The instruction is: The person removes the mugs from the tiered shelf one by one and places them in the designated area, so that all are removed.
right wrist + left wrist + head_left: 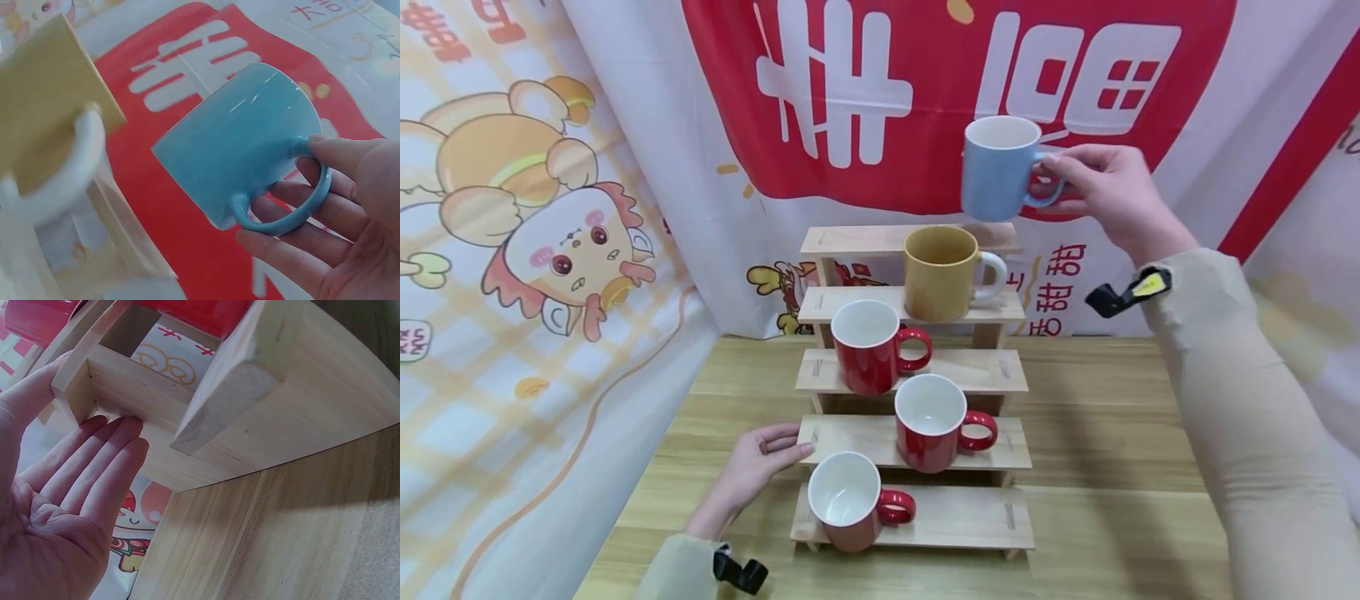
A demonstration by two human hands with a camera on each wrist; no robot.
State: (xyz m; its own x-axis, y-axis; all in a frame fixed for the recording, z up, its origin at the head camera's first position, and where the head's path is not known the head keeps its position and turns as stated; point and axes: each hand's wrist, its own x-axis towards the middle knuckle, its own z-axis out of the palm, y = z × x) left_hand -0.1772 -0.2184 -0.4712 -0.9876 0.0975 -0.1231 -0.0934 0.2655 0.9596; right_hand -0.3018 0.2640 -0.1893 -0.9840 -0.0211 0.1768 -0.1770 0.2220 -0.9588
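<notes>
My right hand (1105, 187) holds a light blue mug (996, 179) by its handle, upright in the head view, above the top step of a wooden stepped rack (857, 240). In the right wrist view, the thumb and fingers grip the blue handle (287, 220). A yellow mug (936, 279) with a white handle stands on the step below. Lower steps carry red mugs with white insides: one (865, 354) left, one (928, 429) right of it, and one (846, 504) at the bottom. My left hand (756, 467) pinches the rack's left edge, thumb above and fingers below.
The rack stands on a wood-grain table (1105, 467). Behind it hangs a white cloth with a large red print (940, 83). Another printed cloth (527, 250) hangs along the left side. Each wrist wears a black camera mount (1127, 296).
</notes>
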